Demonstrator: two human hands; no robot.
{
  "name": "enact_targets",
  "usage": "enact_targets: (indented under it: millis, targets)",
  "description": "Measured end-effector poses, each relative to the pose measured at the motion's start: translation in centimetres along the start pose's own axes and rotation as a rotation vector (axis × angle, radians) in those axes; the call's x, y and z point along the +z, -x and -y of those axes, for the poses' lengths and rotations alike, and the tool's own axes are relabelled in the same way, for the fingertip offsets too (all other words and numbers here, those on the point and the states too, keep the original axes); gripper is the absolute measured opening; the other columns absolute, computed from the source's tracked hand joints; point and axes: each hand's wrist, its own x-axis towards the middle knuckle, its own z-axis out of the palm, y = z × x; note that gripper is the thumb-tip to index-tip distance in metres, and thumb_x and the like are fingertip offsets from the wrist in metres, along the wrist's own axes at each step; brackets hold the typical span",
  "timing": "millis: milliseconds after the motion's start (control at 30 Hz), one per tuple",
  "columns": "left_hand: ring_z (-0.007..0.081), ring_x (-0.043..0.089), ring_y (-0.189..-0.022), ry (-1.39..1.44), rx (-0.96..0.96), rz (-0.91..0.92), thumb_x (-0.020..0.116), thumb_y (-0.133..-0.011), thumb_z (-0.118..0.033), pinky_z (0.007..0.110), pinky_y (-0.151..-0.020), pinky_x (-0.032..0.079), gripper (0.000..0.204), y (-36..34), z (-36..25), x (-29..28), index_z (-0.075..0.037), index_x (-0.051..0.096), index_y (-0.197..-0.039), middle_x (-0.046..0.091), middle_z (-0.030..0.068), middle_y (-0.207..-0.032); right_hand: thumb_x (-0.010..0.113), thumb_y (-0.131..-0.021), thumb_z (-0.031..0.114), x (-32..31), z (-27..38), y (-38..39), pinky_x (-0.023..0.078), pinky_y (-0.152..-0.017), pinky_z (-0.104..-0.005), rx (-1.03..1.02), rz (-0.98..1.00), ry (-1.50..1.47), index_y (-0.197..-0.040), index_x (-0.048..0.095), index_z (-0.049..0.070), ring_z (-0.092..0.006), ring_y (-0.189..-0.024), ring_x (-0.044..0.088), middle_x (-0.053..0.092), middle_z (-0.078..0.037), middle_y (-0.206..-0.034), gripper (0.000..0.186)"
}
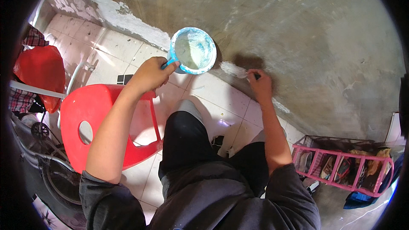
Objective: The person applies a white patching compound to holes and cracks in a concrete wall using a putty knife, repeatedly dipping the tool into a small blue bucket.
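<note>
At left, on pale floor tiles point(217, 96): red plastic stool point(91, 102) with a hole through its seat; farther out, red bag point(40, 72) beside plaid cloth point(21, 100). At right: pink rack point(340, 155), compartments filled, blue cloth point(360, 200) beside it.

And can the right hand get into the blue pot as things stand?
Likely yes: the left hand holds the blue pot, its mouth uncovered, and nothing visible blocks the right hand.

I see room between the bucket point(206, 47) and right hand point(260, 86); the wall point(332, 59) bars the floor's point(221, 98) far edge, a red stool point(96, 106) the space below the left forearm point(115, 125).
</note>
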Motion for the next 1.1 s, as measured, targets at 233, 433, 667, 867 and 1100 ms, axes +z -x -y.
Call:
enact_targets:
  millis: [233, 433, 667, 867, 1100]
  targets:
    - [0.0126, 0.052, -0.048, 0.021, 0.002, 0.014, 0.061, -0.093, -0.049, 0.031, -0.049, 0.044, 0.052, -0.1, -1.2, 0.3, 0.001, 0.064, -0.083, 0.055, 0.0039, -0.057, 0.069, -0.084, 0.021, 7.2, -4.8, -1.4, 0.053, -0.074, -0.0398, -0.099, -0.035, 0.071, -0.093, 0.072, 0.006, -0.0335, -0.079, 0.068, 0.07, -0.018, -0.086, 0.018]
    - [0.0125, 0.051, -0.048, 0.012, -0.002, -0.006, 0.062, -0.092, -0.049, 0.03, -0.049, 0.043, 0.051, 0.4, -0.7, 0.1, 0.001, 0.064, -0.083, 0.055, 0.004, -0.056, 0.069, -0.085, 0.02, 3.8, -0.7, -2.0, 0.052, -0.073, -0.0346, -0.016, -0.01, -0.022, -0.095, 0.073, 0.005, -0.0257, -0.075, 0.067, 0.071, -0.016, -0.087, 0.018]
    - [0.0127, 0.051, -0.046, 0.023, -0.028, 0.001, 0.062, -0.092, -0.049, 0.03, -0.048, 0.043, 0.05, 0.3, -0.8, 0.1, -0.001, 0.062, -0.078, 0.054, 0.0039, -0.055, 0.067, -0.086, 0.02, -0.2, 2.6, -0.2, 0.051, -0.07, -0.034, 0.027, -0.065, -0.085, -0.096, 0.073, 0.005, -0.0223, -0.072, 0.066, 0.07, -0.016, -0.084, 0.019]
    - [0.0139, 0.053, -0.046, 0.043, -0.02, -0.011, 0.062, -0.092, -0.05, 0.031, -0.045, 0.046, 0.052, 0.2, -1.2, 0.3, 0.0, 0.061, -0.077, 0.054, 0.0049, -0.055, 0.066, -0.086, 0.024, 4.6, -1.9, 0.2, 0.052, -0.074, -0.0375, 0.096, 0.031, 0.085, -0.095, 0.072, 0.005, -0.0291, -0.079, 0.069, 0.071, -0.018, -0.086, 0.022]
    - [0.0142, 0.052, -0.044, 0.002, -0.015, -0.004, 0.061, -0.092, -0.05, 0.031, -0.041, 0.046, 0.052, 0.2, -1.3, 0.3, 0.001, 0.061, -0.079, 0.054, 0.0044, -0.057, 0.067, -0.087, 0.019, 2.7, -4.9, 0.1, 0.052, -0.068, -0.033, 0.064, -0.065, -0.047, -0.094, 0.073, 0.005, -0.0179, -0.071, 0.066, 0.071, -0.012, -0.081, 0.017]
